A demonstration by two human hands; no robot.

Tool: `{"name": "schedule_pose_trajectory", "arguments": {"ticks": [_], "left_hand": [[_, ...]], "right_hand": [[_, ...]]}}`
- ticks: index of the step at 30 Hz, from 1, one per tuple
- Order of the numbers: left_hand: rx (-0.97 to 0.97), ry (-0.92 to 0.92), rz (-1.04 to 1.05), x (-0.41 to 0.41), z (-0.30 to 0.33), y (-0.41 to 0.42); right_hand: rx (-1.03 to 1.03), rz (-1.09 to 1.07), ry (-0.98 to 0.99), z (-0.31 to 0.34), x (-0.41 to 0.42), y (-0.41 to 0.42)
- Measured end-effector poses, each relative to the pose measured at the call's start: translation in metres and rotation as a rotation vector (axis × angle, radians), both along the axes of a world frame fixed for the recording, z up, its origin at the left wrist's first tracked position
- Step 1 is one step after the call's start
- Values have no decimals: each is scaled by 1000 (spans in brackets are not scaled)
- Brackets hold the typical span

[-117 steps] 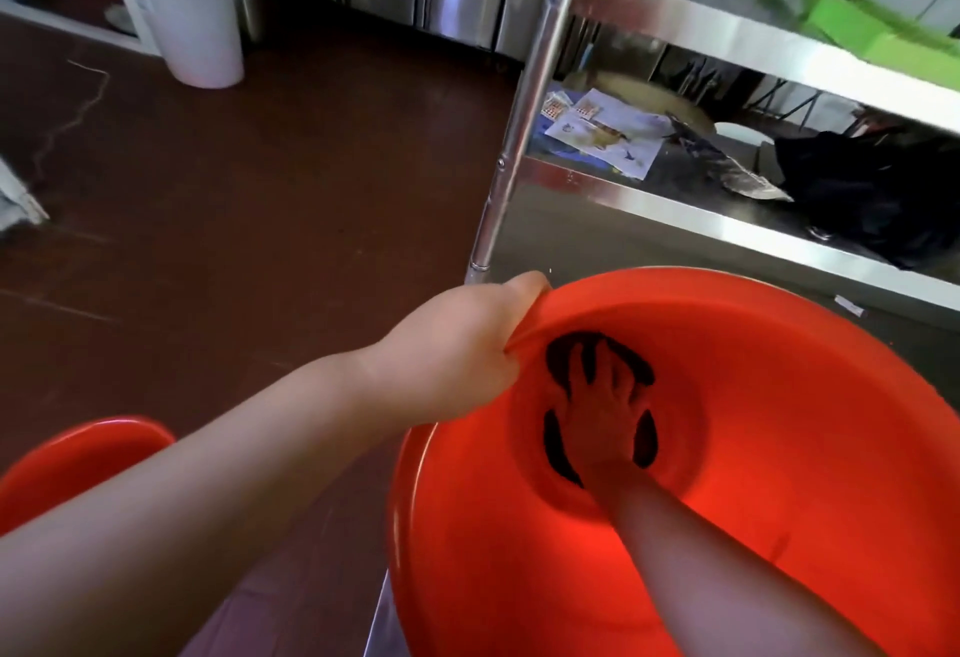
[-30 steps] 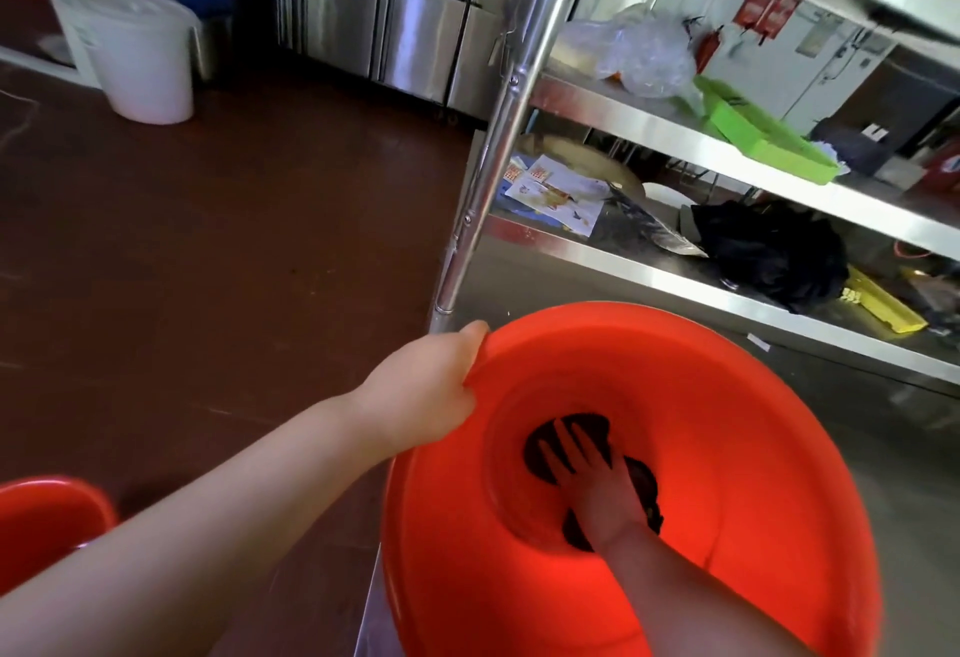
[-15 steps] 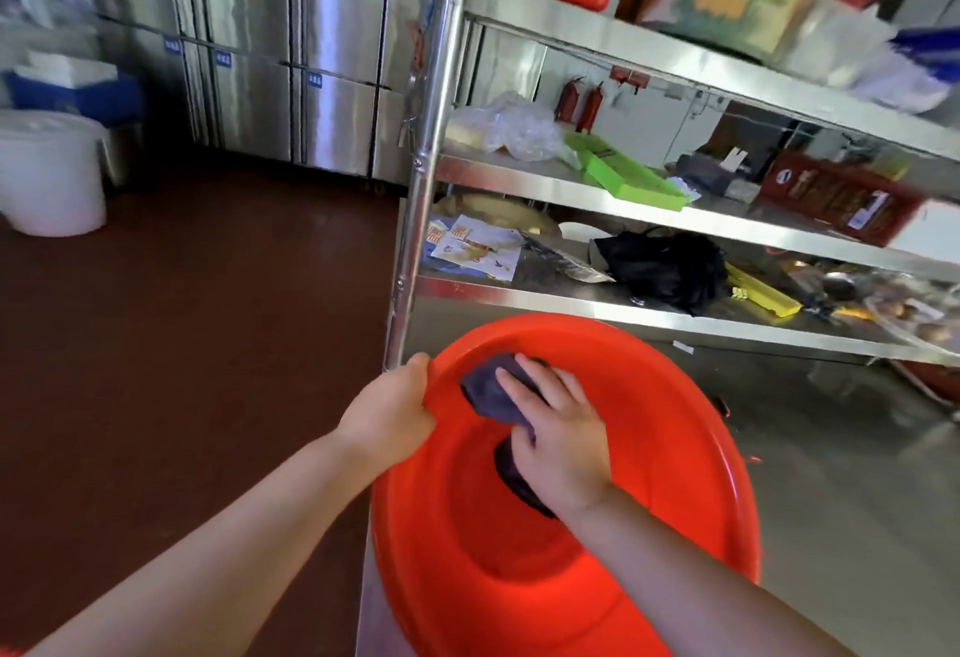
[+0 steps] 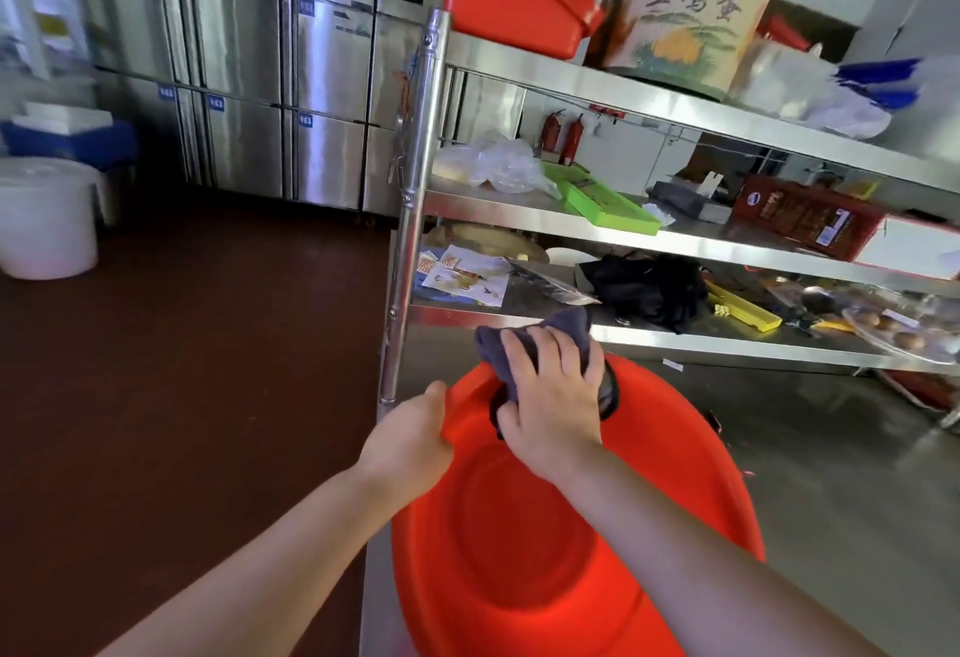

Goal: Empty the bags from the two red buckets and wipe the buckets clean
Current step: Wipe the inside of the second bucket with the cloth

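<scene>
At the far rim of the round red plastic bucket, near twelve o'clock, the right hand lies with fingers spread and curled over a crumpled dark grey cloth, pressing it onto the rim. At ten o'clock on the same rim the left hand grips the edge, thumb on top and fingers wrapped underneath.

The bucket is glossy orange-red, smooth inside, with a circular floor showing deep in its bowl. It is tilted, mouth opening toward the camera, so its long axis runs from six o'clock up to twelve. It sits low in the view at the foot of a stainless steel shelf rack, whose upright post stands just beyond the left hand. The dark brown floor spreads out toward nine o'clock.
</scene>
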State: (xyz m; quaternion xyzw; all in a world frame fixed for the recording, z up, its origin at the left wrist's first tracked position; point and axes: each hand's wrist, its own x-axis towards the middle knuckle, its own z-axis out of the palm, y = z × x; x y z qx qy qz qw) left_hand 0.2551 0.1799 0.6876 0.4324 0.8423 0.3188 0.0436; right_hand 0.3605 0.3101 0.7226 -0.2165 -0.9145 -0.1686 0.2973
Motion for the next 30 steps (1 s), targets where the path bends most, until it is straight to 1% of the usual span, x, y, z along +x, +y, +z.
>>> {"name": "schedule_pose_trajectory", "arguments": {"ticks": [2, 5, 8, 10, 13, 18, 20, 23, 28, 30], "left_hand": [[19, 3, -6, 0, 1, 0], [42, -15, -7, 1, 2, -3], [25, -52, 12, 1, 3, -8], [10, -75, 30, 2, 3, -11], [1, -121, 49, 4, 3, -15], [47, -196, 68, 6, -1, -24], [68, -217, 86, 10, -4, -27], [84, -201, 109, 16, -8, -32], [118, -227, 143, 24, -13, -48], [87, -222, 139, 28, -11, -52]], "right_hand": [[44, 71, -63, -5, -6, -9], [128, 170, -107, -6, -14, -13], [203, 213, -164, 4, -17, -1], [209, 178, -177, 11, -14, 9], [195, 103, -122, 15, -8, 23], [155, -48, -77, 20, 12, 41], [156, -72, -56, 20, 20, 46], [171, -91, -26, 16, 35, 50], [61, -253, 26, 10, 66, 55], [28, -246, 21, 13, 73, 57]]}}
